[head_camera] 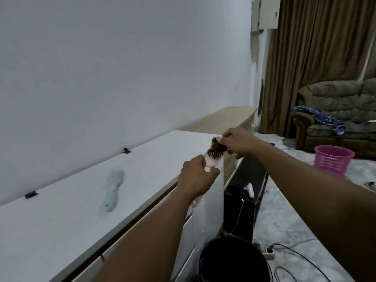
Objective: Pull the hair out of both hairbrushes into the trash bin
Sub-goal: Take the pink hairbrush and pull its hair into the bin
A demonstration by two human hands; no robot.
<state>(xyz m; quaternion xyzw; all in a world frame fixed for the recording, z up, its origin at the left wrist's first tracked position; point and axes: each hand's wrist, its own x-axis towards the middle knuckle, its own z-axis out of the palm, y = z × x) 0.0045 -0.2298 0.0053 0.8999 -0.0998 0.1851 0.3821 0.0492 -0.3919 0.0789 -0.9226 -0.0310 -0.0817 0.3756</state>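
Observation:
My left hand (196,178) grips the handle of a pink hairbrush (213,158), held up over the right end of a white cabinet top (81,200). A clump of brown hair (216,146) sits on the brush's far end, and my right hand (237,142) pinches that clump. A pale blue hairbrush (113,190) lies flat on the cabinet top, to the left of my hands. A black trash bin (232,259) stands on the floor below my hands, against the cabinet's right side.
A pink mesh basket (333,159) stands on the floor at the right, in front of a brown sofa (341,110). Black cables (295,255) and a power strip lie on the floor beside the black bin. A white controller (250,189) rests on a low dark shelf.

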